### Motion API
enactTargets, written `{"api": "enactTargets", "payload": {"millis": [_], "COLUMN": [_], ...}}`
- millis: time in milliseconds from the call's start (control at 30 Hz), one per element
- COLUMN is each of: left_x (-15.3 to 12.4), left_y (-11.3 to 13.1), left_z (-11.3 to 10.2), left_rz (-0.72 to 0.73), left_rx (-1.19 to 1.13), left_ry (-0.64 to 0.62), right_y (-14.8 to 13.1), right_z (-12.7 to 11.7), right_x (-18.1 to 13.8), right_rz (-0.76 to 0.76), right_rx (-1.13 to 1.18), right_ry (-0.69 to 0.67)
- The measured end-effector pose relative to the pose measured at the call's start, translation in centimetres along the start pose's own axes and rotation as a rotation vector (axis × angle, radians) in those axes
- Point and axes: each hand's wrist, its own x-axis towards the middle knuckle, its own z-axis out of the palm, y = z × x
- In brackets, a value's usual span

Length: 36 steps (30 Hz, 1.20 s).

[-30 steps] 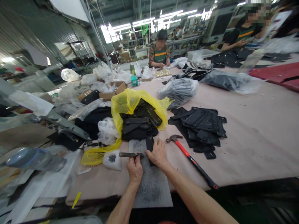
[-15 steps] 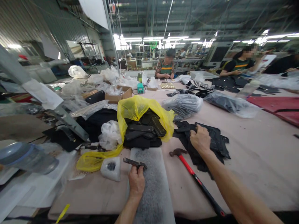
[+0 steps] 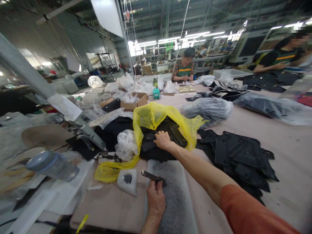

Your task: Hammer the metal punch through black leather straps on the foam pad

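My left hand grips a short dark tool with a metal end, held sideways above a grey-white speckled slab. The exact kind of tool is not clear. My right hand reaches into the mouth of a yellow plastic bag, its fingers curled on a black padded piece. More dark pieces lie in the bag around it. To the right of my forearm is a pile of flat black pieces.
Left of the slab sits a small white block with a dark hollow. Beyond it are a crumpled clear bag and a large plastic bottle. A slanted metal post rises at left. A co-worker sits across the table.
My right hand has moved left from the black pile into the yellow bag. My left hand keeps its tool over the slab. The red-handled hammer no longer shows, where my right arm now extends.
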Motion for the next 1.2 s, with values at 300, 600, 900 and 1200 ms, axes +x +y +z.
{"api": "enactTargets", "payload": {"millis": [300,600,900,1200], "left_x": [0.1,0.3,0.4,0.3], "left_y": [0.4,1.0,0.8,0.9], "left_z": [-0.1,-0.3,-0.2,-0.3], "left_rz": [-0.01,-0.024,0.016,0.024], "left_rx": [0.0,-0.016,0.006,0.009], "left_ry": [-0.022,-0.012,0.002,0.001], "right_y": [1.9,4.5,1.8,0.4], "right_z": [0.0,-0.4,0.1,0.9], "right_x": [-1.2,-6.1,-6.5,-6.5], "right_rz": [-0.312,-0.245,-0.186,-0.34], "right_rx": [-0.1,-0.078,0.02,0.021], "right_ry": [-0.098,-0.02,0.057,0.025]}}
